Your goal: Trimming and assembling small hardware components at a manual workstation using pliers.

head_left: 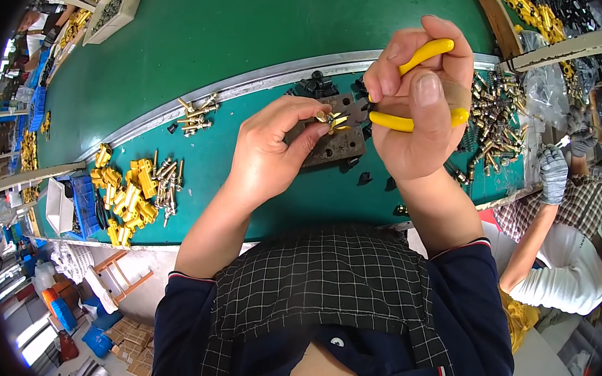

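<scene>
My right hand [426,127] is closed around a pair of pliers with yellow handles [393,121], the handles spread apart in my fingers. Thumb and index finger of my left hand [268,142] pinch a small brass-coloured metal part [323,117]. The pliers' jaw tips reach this part; whether they grip it is too small to tell. Below both hands sits a dark metal block with round holes [340,148], partly covered by my left fingers. Small black pieces [316,85] lie around the block.
Yellow parts [132,198] and metal pins [167,183] lie at the left, beside a blue bin [83,205]. More brass pins [196,118] rest near the metal rail [253,83]. A large pin pile [492,126] is at the right, near a co-worker's gloved hand [551,174].
</scene>
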Demonstrator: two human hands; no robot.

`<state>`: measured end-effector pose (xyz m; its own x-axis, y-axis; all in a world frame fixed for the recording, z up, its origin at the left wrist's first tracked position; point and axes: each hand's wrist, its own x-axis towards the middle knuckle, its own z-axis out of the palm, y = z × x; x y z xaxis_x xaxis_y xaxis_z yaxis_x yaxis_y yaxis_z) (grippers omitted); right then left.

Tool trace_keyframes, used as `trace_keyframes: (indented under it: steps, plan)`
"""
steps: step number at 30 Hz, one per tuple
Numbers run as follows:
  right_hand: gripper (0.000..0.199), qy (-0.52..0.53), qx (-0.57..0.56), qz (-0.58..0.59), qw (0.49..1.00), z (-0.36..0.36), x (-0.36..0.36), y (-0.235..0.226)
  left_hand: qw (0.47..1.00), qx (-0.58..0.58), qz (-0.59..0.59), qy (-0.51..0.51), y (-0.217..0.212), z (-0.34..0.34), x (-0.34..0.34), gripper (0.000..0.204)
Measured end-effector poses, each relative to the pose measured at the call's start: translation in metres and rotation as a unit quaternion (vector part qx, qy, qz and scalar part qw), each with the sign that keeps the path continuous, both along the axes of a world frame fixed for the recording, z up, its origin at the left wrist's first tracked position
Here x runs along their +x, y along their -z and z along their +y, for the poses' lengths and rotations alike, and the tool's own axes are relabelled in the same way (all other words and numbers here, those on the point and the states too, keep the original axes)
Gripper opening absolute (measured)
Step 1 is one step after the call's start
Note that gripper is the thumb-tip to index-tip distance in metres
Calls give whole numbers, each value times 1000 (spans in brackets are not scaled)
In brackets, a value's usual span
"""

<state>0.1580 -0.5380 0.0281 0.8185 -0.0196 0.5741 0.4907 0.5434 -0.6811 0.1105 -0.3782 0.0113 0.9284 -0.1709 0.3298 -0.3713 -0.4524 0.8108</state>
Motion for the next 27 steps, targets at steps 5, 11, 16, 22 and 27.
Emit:
trace_keyframes:
  steps: [5,11,16,22,27]
  plan:
    - [45,5,6,16,1000,4,0,-2,1000,-4,-6,1,3,1,-1,20]
    - [44,28,9,17,999,10,-1,-6,999,-21,32,-11,1,0,-2,19]
    - [45,59,8,16,998,18,-5,-9,1000,-24,14,-12,3,0,-2,19]
    - [50,57,-6,9,998,23,-10,-11,999,-24,15,-16,2,0,-2,19]
    - [50,-1,-30,7,1000,22,-10,-15,1000,-17,-12,-15,-1,0,-1,20]
